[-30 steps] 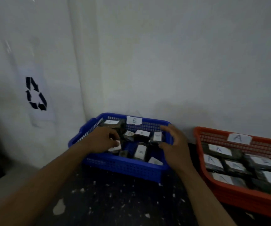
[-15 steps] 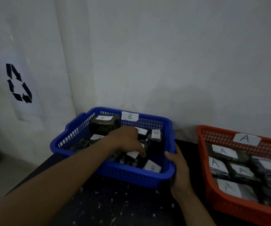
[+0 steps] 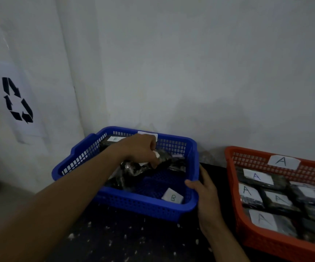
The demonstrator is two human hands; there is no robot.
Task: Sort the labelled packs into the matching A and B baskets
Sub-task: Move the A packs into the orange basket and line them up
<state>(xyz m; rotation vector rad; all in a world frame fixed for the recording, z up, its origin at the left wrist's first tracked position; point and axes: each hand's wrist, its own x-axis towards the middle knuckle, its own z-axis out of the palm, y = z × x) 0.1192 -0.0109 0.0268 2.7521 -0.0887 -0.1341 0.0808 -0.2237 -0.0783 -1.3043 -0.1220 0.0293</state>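
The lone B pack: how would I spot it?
Find the blue plastic mesh basket against the wall. In its near right corner lies a pack with a white B label. It sits alone, apart from the crumpled packs the left hand grips.

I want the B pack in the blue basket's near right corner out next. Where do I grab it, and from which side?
Probably from above. The pack sits tucked in the corner by the blue basket's near wall, and the right hand grips the rim beside it, so those sides are blocked. Pinch its labelled upper edge, reaching down from the basket's open middle.
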